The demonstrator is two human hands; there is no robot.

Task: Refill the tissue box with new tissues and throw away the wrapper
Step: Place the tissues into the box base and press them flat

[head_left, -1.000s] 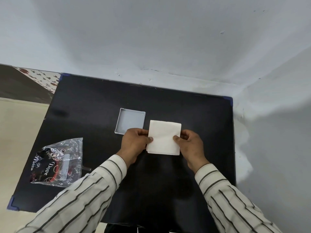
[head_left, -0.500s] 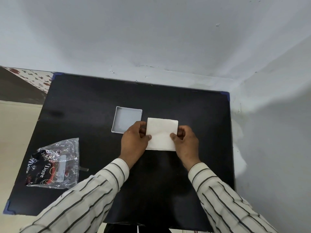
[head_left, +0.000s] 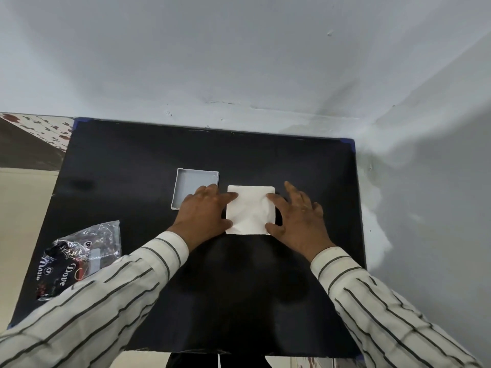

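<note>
Near the table's (head_left: 111, 160) left edge the wrapper (head_left: 79, 257) waits, undiscarded. Your left hand (head_left: 203, 211) and right hand (head_left: 296, 217), a moment ago pinching the tissues (head_left: 249, 209), now press them flat mid-table, fingers spread, beside the open tissue box (head_left: 190, 183).

You have a square white stack of tissues (head_left: 249, 209) lying flat at the middle of the black table. Just to its left sits the shallow, open, pale grey tissue box (head_left: 191, 181), empty. The crumpled clear wrapper (head_left: 79, 257) with dark print lies well apart, near the left edge.
</note>
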